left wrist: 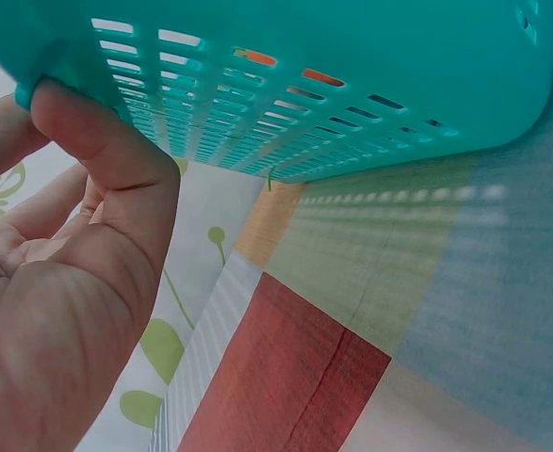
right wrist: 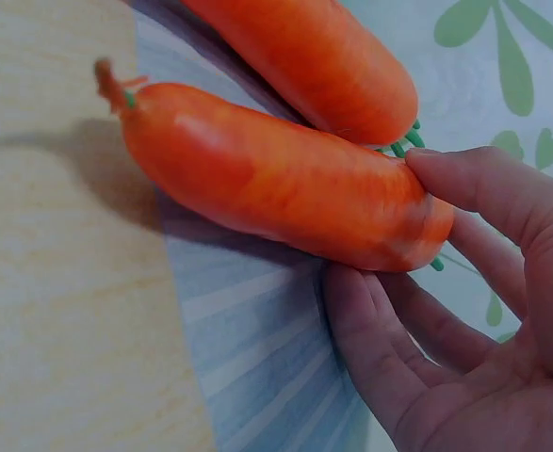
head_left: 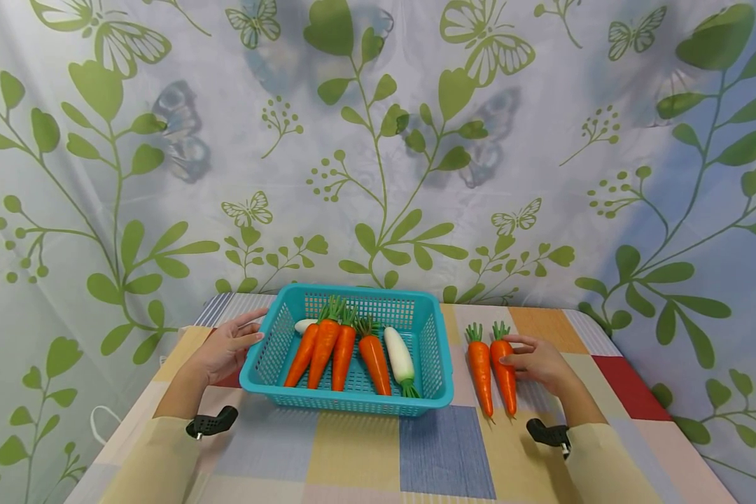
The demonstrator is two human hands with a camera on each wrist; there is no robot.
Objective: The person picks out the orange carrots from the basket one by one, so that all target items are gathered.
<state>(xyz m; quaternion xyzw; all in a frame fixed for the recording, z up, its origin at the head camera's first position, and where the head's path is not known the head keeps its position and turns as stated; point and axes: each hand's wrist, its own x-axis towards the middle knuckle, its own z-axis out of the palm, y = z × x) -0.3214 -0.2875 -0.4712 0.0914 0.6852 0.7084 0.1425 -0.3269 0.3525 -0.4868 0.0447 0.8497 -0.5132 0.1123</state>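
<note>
A turquoise plastic basket (head_left: 353, 404) holds several orange carrots (head_left: 323, 353) with green tops and a white radish (head_left: 400, 355). Another white thing, probably a second radish (head_left: 304, 325), is mostly hidden behind the carrots. My left hand (head_left: 228, 348) grips the basket's left rim, with the thumb bent against the lip in the left wrist view. To the right of the basket, two carrots lie side by side on the table. My right hand (head_left: 542, 364) pinches the right-hand carrot (right wrist: 285, 184) near its top, thumb and fingers on opposite sides. Its neighbour, the other carrot (head_left: 480, 367), is untouched.
A patchwork-patterned cloth (head_left: 353, 455) covers the table. Behind it hangs a white curtain (head_left: 378, 175) printed with green leaves and butterflies, close to the table's back edge. A white cable (head_left: 101, 423) loops at the left.
</note>
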